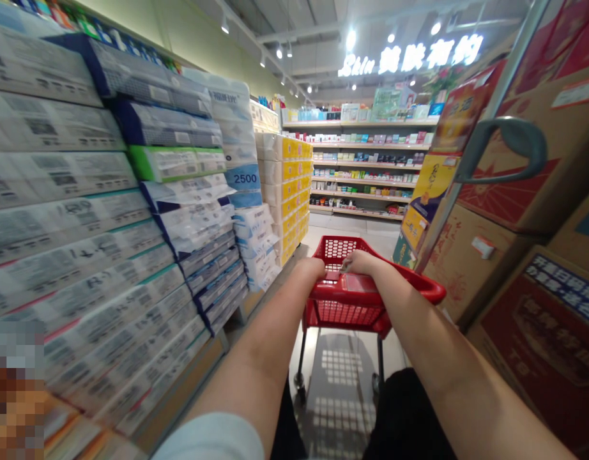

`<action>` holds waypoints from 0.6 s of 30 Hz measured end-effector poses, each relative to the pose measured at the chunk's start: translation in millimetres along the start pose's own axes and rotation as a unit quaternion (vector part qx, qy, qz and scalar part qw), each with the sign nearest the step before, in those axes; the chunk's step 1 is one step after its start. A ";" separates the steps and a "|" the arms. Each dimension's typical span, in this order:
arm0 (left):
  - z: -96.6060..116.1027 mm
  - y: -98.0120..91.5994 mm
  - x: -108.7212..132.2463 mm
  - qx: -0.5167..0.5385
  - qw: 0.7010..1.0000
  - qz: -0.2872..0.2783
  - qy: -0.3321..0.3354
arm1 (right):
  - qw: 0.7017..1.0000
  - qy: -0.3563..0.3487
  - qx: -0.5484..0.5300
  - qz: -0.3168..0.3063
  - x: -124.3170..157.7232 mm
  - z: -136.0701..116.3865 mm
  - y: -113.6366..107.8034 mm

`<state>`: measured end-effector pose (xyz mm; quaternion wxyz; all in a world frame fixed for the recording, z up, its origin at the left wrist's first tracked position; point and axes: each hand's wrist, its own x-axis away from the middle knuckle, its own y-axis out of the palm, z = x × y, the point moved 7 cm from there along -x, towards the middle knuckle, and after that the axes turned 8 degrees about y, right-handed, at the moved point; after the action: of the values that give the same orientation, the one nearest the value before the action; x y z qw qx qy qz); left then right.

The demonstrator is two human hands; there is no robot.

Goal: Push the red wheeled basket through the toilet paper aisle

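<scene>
In front of me stands a red plastic shopping cart (340, 312) with a lattice basket and a red handle. My left hand (315, 268) is closed on the left end of the handle, its fingertips hidden from me. Past the handle, over the basket, my right hand (360, 262) has its fingers curled together. Something small and greyish seems to be at its fingertips, but I cannot make out what it is. Both forearms reach forward over the cart's near side.
Stacked paper packs (179, 220) line the left side, with yellow-and-white packs (294, 185) farther on. On the right are piled cartons (481, 255) and a metal post with a grey handle (536, 150). Shelves of small boxed goods (366, 163) stand ahead across the tiled floor (318, 225).
</scene>
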<state>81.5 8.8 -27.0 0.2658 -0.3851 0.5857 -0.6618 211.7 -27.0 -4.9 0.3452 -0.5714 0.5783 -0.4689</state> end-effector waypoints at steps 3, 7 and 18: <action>2.3 -1.5 2.1 -0.004 1.000 0.000 0.004 | 1.000 -0.001 0.006 -0.019 -3.3 2.5 4.2; 2.8 -2.6 2.5 -0.007 1.000 0.005 0.005 | 0.998 0.050 0.039 0.007 -9.0 12.5 2.8; 1.1 -0.2 -1.3 0.001 1.000 0.008 0.009 | 0.999 0.030 -0.012 0.009 -5.5 10.2 1.3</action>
<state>83.2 9.2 -27.1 0.2663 -0.3741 0.5907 -0.6635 221.4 -23.2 -10.2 0.3248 -0.5559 0.5989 -0.4762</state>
